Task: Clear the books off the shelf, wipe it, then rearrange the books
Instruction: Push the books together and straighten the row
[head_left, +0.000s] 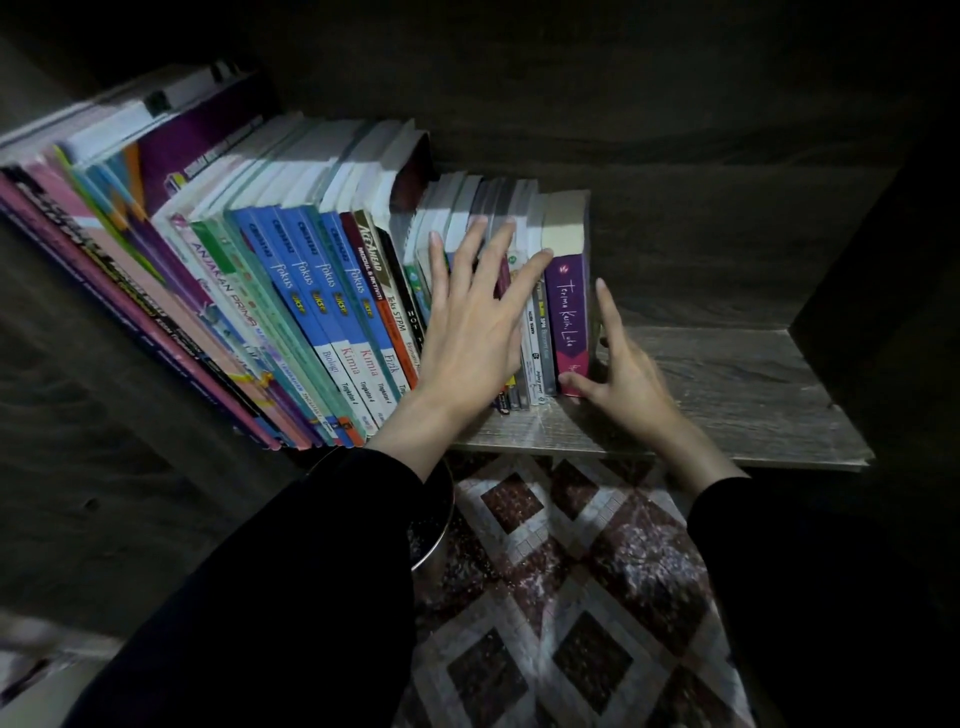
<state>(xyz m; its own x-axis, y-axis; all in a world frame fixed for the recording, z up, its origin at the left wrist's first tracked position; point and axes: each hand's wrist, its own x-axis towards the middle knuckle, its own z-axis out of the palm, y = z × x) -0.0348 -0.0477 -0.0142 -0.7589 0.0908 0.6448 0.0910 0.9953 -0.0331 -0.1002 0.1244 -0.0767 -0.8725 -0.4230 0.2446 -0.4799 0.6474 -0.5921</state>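
Observation:
A row of books (291, 291) stands on the grey wooden shelf (727, 395), leaning left and filling its left two thirds. At the right end stands a purple book (571, 312) with a pink base. My left hand (478, 322) lies flat with spread straight fingers against the spines of the small books just left of the purple one. My right hand (618, 374) rests at the purple book's right side: the thumb touches the bottom of its spine and the index finger points up along its cover.
The right third of the shelf board is bare wood. Dark shelf walls close in on both sides and behind. Below the shelf edge lies a diamond-patterned red and white floor (571, 597) and a round metal container (431, 540).

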